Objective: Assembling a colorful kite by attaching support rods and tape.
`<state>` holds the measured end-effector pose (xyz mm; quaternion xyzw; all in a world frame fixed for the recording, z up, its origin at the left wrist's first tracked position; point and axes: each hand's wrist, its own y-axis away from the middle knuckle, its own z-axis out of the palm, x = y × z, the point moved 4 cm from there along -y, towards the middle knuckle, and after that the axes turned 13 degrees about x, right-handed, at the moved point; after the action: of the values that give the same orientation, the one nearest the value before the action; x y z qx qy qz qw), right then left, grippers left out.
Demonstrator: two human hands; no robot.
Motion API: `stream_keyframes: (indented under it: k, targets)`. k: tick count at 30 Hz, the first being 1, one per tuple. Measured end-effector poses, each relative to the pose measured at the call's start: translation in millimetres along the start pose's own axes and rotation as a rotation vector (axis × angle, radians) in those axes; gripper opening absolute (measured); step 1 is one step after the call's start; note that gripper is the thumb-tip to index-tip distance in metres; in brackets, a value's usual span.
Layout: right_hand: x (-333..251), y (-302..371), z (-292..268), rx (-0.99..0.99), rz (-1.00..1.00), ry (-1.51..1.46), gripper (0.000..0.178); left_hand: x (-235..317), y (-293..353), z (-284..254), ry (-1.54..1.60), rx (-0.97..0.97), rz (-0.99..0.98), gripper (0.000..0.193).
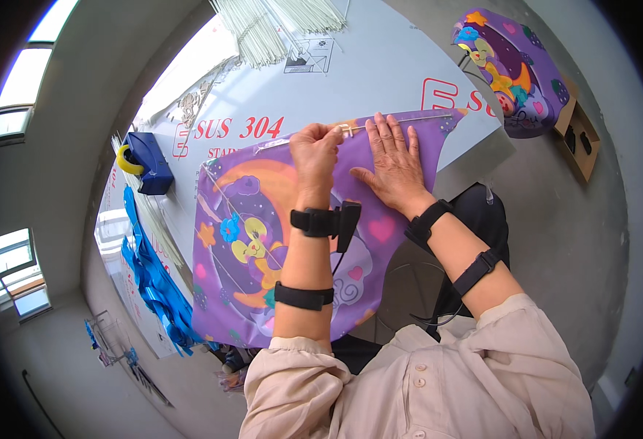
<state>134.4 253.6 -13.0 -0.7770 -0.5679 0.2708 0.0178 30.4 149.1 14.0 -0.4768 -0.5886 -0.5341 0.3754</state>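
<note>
A purple kite (380, 201) printed with a cartoon animal and an orange moon lies over the table's near edge and hangs down toward my lap. A thin rod (416, 119) runs along its far edge, with a small white connector (348, 130) partway. My left hand (314, 150) is closed in a pinch on the thin rod beside the connector; its fingertips partly hide the grip. My right hand (394, 157) lies flat on the kite, fingers stretched, just right of the connector. Another thin rod (226, 196) slants across the kite's left part.
The table (365, 66) has a printed white covering. Bundles of thin white rods (263, 33) lie at its far side. Left are a blue tape dispenser (149, 164) and blue strips (149, 271). Another purple printed kite (511, 69) is at right, near a cardboard box (579, 139) holding black items.
</note>
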Motion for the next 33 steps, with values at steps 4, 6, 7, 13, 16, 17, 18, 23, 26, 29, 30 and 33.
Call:
stream_keyframes:
  k: [4, 6, 7, 13, 16, 17, 18, 23, 26, 29, 30, 33]
  targets:
    - [3, -2, 0, -0.020, 0.021, -0.003, 0.076, -13, 6, 28, -0.044, 0.064, -0.011, 0.009]
    - [5, -2, 0, -0.007, 0.016, -0.008, 0.073, -14, 7, 32, -0.089, 0.088, -0.040, 0.009]
    - [7, -1, -1, -0.009, 0.015, -0.011, 0.073, -14, 9, 34, -0.091, 0.091, -0.041, 0.009]
    - [9, -2, -5, -0.032, 0.038, -0.076, 0.067, -16, 6, 38, -0.177, 0.168, -0.045, 0.009]
    - [6, -3, -8, -0.042, 0.042, -0.078, 0.066, -21, -2, 36, -0.233, 0.195, -0.042, 0.014]
    - [5, -4, -9, -0.035, 0.036, -0.075, 0.066, -23, -6, 36, -0.230, 0.206, -0.040, 0.016]
    - [8, -5, -9, -0.029, 0.033, -0.065, 0.066, -22, -8, 39, -0.225, 0.211, -0.041, 0.019]
    - [11, -9, -14, -0.021, -0.004, -0.055, 0.068, -20, -15, 43, -0.438, 0.280, -0.060, 0.012]
    - [10, -19, -20, -0.086, -0.004, -0.054, 0.070, -17, -17, 41, -0.537, 0.293, -0.097, 0.011]
    - [13, -27, -24, -0.150, 0.013, -0.052, 0.071, -10, -16, 44, -0.567, 0.262, -0.150, 0.014]
    - [12, -28, -25, -0.160, 0.015, -0.054, 0.070, -9, -16, 44, -0.582, 0.248, -0.174, 0.016]
    - [11, -28, -26, -0.172, 0.039, -0.062, 0.068, -9, -11, 38, -0.674, 0.213, -0.179, 0.025]
